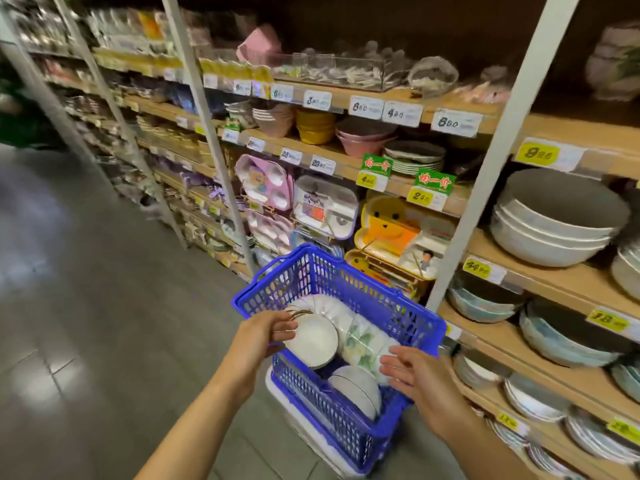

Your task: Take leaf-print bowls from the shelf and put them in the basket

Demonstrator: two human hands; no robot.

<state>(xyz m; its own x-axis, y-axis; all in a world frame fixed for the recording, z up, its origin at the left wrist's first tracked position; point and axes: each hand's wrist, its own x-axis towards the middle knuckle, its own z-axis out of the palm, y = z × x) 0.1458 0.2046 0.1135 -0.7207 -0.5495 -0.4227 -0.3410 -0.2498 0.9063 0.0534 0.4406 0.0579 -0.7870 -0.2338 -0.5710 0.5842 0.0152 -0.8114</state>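
The grey floor (86,306) occupies the left of the view. My left grip (263,336) reaches over the near-left wall of the blue basket (346,431). Its fingers curl over the upper rim of a white bowl stack (313,337) and the thumb sits lower on the same rim, so this grip pinches the stack. The stack stands on edge inside the basket. Just beside it, to the right, the leaf-print bowls (360,336) lie on their side as a nested row in the middle of the basket, green leaf pattern facing up. A second pale bowl stack (356,388) leans at the near end of the basket. My right grip (412,379) hangs over the near-right part of the basket, fingers straight and spread, holding nothing. Its fingertips are at the near end of the leaf-print row; I cannot tell whether they touch it. Further right, the wooden shelf (554,282) carries stacked large white bowls (550,226), with yellow price tags (606,320) on its front edges.
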